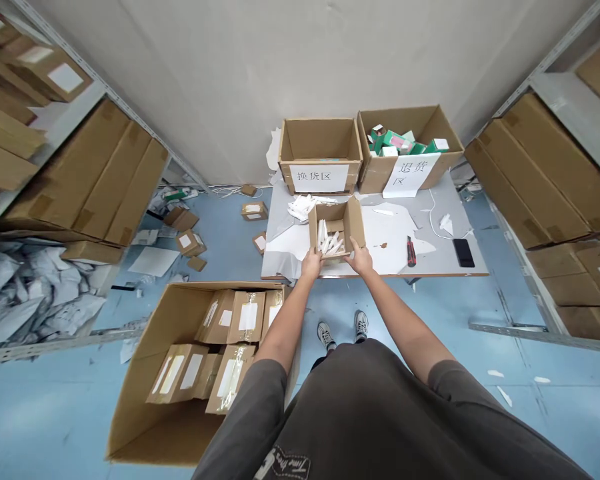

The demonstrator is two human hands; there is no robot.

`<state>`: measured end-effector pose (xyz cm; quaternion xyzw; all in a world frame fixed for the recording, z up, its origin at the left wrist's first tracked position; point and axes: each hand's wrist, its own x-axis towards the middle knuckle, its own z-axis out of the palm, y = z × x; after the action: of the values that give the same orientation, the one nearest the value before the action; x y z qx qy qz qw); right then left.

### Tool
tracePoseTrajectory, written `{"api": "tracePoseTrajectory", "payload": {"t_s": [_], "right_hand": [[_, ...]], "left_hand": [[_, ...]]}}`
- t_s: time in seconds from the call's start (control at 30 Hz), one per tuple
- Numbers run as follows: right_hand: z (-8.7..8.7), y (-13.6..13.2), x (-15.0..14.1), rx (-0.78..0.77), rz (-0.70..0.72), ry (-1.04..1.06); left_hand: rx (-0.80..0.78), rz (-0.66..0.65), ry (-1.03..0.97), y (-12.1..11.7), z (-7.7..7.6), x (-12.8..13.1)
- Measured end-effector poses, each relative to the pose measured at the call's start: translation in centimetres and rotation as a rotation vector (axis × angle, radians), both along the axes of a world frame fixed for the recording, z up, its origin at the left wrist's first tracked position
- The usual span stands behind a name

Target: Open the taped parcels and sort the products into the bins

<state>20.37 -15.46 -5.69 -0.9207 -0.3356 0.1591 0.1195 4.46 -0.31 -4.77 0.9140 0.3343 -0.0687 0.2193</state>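
Reaching past a large open carton (165,433) of taped boxes (247,317), close by on the left. Holding a small open cardboard box (355,223) with both hands, at the near edge of the surface (437,260). With the left hand (311,263), gripping the near left corner, fingers mostly closed; with the right hand (360,259), gripping the near right corner, also partly closed. Hard to tell whether resting or slightly raised. Probably light, with only white paper-like pieces (333,243) visible inside; fairly stiff at the corners but likely to flex at the open flaps. Best taken low on opposite walls and kept level, to avoid spilling loose contents. Not likely slippery or fragile. To the right, a red-and-black cutter (411,252) and, beyond, a dark phone (463,253). Just behind on the left, crumpled white paper (303,207). Farther back, two side-by-side labelled cartons (320,141), with green-and-white packages (397,141) in the right one.
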Motion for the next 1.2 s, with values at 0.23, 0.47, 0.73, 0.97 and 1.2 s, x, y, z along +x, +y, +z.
{"api": "tracePoseTrajectory", "payload": {"t_s": [0.23, 0.47, 0.73, 0.97, 1.2], "right_hand": [[-0.2, -1.7, -0.5, 0.001, -0.022, 0.013], [1.6, -3.3, -0.9, -0.009, -0.074, -0.028], [4.8, -7.7, 1.6, 0.059, -0.182, -0.069], [7.4, -17.9, 6.7, 0.177, -0.345, -0.130], [9.2, -35.2, 13.1, 0.205, -0.553, -0.201]], "left_hand": [[0.021, -0.008, -0.024, -1.6, -0.8, -0.5], [0.027, -0.045, -0.070, -2.5, 0.9, 0.0], [0.061, -0.147, -0.130, -5.7, 4.6, 3.7], [0.072, -0.295, -0.225, -13.9, 7.4, 11.5], [0.076, -0.522, -0.288, -29.0, 8.9, 22.2]]}}
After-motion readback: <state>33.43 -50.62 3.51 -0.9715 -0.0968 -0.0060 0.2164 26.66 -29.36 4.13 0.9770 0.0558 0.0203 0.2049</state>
